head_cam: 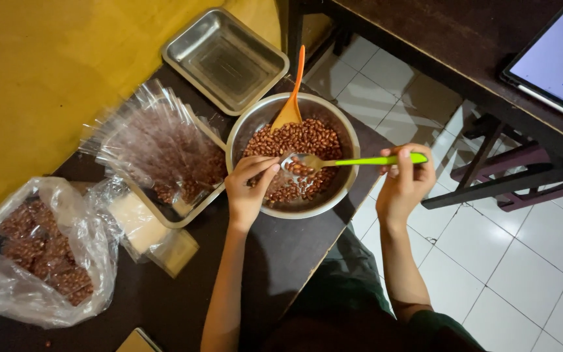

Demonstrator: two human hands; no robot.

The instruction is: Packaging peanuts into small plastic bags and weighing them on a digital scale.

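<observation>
A round metal bowl (350,140) sits on the dark table, filled with reddish-brown peanuts (301,140). My right hand (404,186) grips the end of a green-handled spoon (360,160), whose metal scoop lies in the bowl with a few peanuts in it. My left hand (249,189) is over the bowl's near-left rim, fingers curled beside the scoop; whether it pinches a small clear bag I cannot tell. An orange spatula (292,91) leans in the far side of the bowl.
An empty steel tray (224,58) lies beyond the bowl. Left of the bowl another tray (193,208) holds clear packets of peanuts (164,146). A plastic bag of filled packets (43,254) rests at the far left. A tablet (558,58) lies on a second table.
</observation>
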